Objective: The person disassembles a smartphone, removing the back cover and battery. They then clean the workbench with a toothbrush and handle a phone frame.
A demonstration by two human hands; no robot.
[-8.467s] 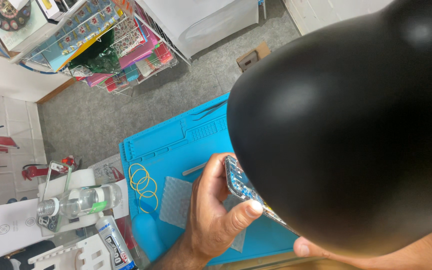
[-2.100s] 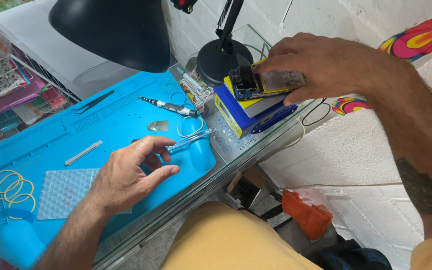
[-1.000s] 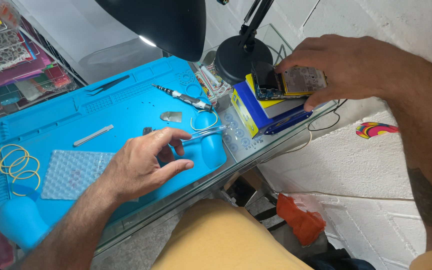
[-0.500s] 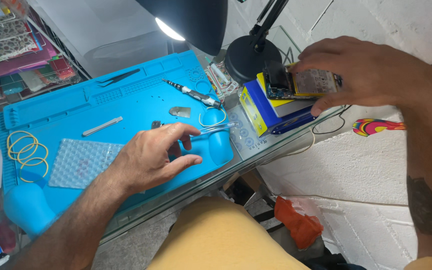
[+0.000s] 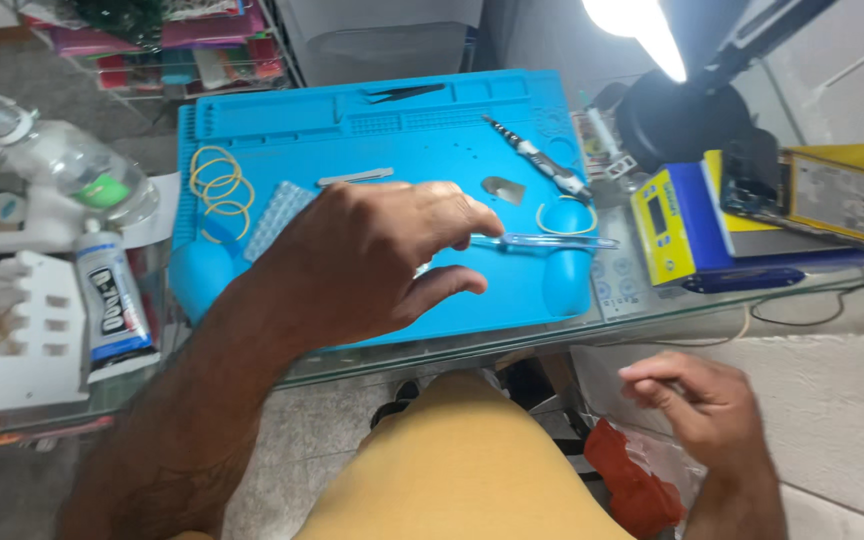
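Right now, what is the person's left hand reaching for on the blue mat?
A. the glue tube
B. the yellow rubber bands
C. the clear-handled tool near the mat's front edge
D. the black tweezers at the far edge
C: the left hand hovers over the blue mat with its fingertips right at the clear-handled tool, well away from the other items.

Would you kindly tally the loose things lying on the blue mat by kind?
Yellow rubber bands: 3
Tweezers: 2
Screwdriver: 1
Clear-handled tool: 1
Metal pick: 1
Clear ring: 1
Total: 9
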